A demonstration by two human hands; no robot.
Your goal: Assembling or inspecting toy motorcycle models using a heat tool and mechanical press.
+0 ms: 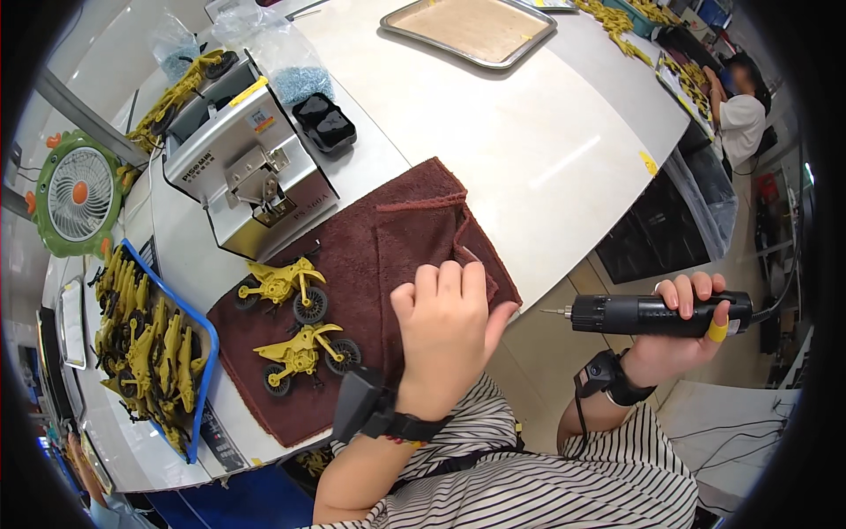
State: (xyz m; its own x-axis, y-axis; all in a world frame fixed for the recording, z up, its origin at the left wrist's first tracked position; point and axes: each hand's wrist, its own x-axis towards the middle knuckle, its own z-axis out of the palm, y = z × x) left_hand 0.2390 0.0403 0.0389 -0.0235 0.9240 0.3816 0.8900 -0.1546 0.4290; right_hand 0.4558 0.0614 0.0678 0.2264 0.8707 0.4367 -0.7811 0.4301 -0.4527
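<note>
My right hand [674, 339] grips a black electric screwdriver [621, 314], its thin bit pointing left and its cord trailing right. A yellow wrap circles one finger. My left hand [445, 331] is over the right part of a brown cloth [414, 238], back upward. Its fingers curl down and the thumb sticks out; the fingertips are hidden, so I cannot tell what they hold. Left of it on the cloth are two yellow toy motorcycles with black wheels, an upper motorcycle [280, 282] and a lower motorcycle [300, 353].
A silver screw-feeding machine [251, 167] stands behind the cloth, beside a black tray [324, 122] and bags of small screws [300, 84]. At left are a blue-rimmed bin [211, 344] of yellow parts and a green fan [79, 194]. A metal tray [467, 26] lies far back; a co-worker [740, 106] sits far right.
</note>
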